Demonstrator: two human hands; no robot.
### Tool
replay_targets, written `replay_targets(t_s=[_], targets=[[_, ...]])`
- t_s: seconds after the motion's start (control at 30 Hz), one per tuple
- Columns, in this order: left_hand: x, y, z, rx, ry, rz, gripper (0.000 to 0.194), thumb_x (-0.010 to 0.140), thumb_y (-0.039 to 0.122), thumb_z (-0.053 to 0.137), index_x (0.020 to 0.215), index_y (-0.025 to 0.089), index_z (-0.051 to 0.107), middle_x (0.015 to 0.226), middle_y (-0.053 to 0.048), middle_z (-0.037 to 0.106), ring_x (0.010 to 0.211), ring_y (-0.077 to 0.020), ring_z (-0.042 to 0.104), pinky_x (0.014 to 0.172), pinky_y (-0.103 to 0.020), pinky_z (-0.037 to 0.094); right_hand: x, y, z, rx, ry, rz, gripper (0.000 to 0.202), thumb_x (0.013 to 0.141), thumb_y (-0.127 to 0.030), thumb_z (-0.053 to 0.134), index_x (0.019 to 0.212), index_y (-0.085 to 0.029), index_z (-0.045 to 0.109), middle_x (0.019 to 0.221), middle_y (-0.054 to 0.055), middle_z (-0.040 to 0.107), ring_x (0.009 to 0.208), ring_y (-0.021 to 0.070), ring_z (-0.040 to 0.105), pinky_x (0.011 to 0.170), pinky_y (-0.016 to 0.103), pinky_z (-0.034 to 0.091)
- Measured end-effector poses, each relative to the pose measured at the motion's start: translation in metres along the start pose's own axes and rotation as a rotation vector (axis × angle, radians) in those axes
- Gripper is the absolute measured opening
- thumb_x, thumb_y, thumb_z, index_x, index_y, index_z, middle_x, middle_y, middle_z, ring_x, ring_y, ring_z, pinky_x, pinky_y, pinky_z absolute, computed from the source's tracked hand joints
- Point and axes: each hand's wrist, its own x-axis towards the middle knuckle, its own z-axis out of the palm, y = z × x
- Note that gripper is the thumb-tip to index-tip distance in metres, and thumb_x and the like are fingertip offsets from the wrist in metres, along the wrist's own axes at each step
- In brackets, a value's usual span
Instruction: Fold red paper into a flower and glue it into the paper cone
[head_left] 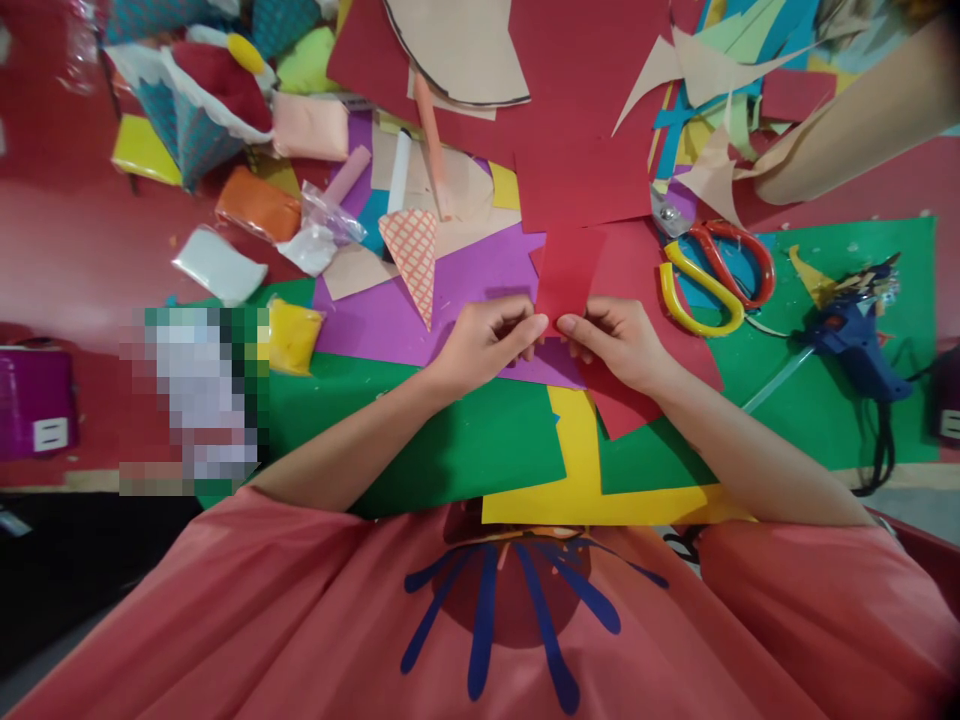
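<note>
The paper strip [571,268] is red, the triangle [414,256] cream with orange lattice.

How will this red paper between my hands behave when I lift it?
The red paper looks thin, so it's probably light and floppy. With your left hand and right hand at its near edge, the far end might droop.

Smooth, matt paper is seen in the red strip [571,265] held between the hands [491,345] and in the green sheet [450,440] below them. To their right, shiny metal blades [670,212] are joined to glossy plastic handles [709,300]; farther right, the glue gun [862,350] is cased in smooth blue plastic. To their left, soft-looking packets [257,203] are wrapped in shiny clear plastic.
</note>
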Motion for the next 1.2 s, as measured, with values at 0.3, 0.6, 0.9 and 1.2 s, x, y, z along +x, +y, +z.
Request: replay_targets(t_s=[0.3, 0.6, 0.9, 1.2], targets=[[0.001, 0.002, -0.002, 0.14, -0.02, 0.05, 0.05, 0.089, 0.055, 0.052, 0.056, 0.018, 0.042, 0.044, 0.007, 0.038, 0.04, -0.0037, 0.034, 0.04, -0.019, 0.026, 0.0, 0.001, -0.002, 0.064, -0.022, 0.038, 0.049, 0.076, -0.063, 0.068, 0.065, -0.017, 0.056, 0.05, -0.005, 0.055, 0.043, 0.0051, 0.047, 0.043, 0.019, 0.035], [0.0, 0.002, -0.006, -0.045, -0.12, -0.064, 0.054, 0.084, 0.065, 0.054, 0.059, 0.018, 0.046, 0.049, 0.004, 0.047, 0.043, -0.0045, 0.042, 0.04, -0.018, 0.032, 0.003, 0.011, -0.002, 0.209, 0.093, 0.028, 0.052, 0.087, -0.068, 0.048, 0.073, -0.02, 0.058, 0.058, -0.002, 0.057, 0.049, 0.0093, 0.054, 0.048, 0.023, 0.044], [-0.001, 0.002, -0.008, -0.011, -0.193, -0.068, 0.051, 0.086, 0.062, 0.053, 0.061, 0.018, 0.046, 0.052, 0.004, 0.046, 0.045, -0.0049, 0.042, 0.042, -0.018, 0.033, 0.003, 0.015, -0.002, 0.231, 0.084, 0.026, 0.05, 0.088, -0.067, 0.048, 0.071, -0.021, 0.057, 0.056, -0.002, 0.057, 0.049, 0.0101, 0.054, 0.051, 0.024, 0.046], [0.0, 0.0, -0.007, 0.159, -0.248, 0.001, 0.036, 0.091, 0.042, 0.046, 0.064, 0.018, 0.047, 0.054, 0.004, 0.046, 0.048, -0.006, 0.044, 0.046, -0.019, 0.034, 0.002, 0.004, 0.0, 0.155, 0.014, -0.022, 0.044, 0.073, -0.061, 0.069, 0.07, -0.019, 0.056, 0.061, -0.003, 0.056, 0.053, 0.0084, 0.05, 0.051, 0.022, 0.042]])
